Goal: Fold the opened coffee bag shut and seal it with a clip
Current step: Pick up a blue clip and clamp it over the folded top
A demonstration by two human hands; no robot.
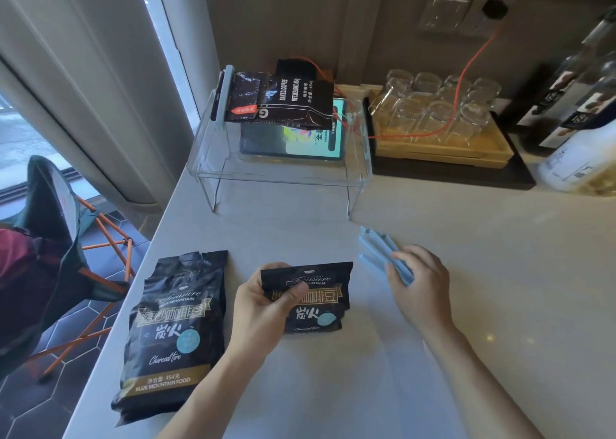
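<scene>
A black coffee bag (318, 300) with its top folded down lies on the white counter (500, 272) in front of me. My left hand (263, 308) grips its upper left corner, thumb pressed on the fold. My right hand (421, 288) rests on long pale blue sealing clips (380, 248) just right of the bag, fingers curled over one of them. A second black coffee bag (171, 332) with a torn-open top lies flat at the left. A third coffee bag (283, 100), closed with a pale clip (221, 97), lies on the clear acrylic stand (280, 175).
A tablet (293, 145) sits under the stand. Several upturned glasses stand on a wooden tray (443, 152) at the back right, crossed by an orange cable (466, 72). Bottles (576, 115) stand at the far right. The counter's left edge drops to a folding chair (60, 238).
</scene>
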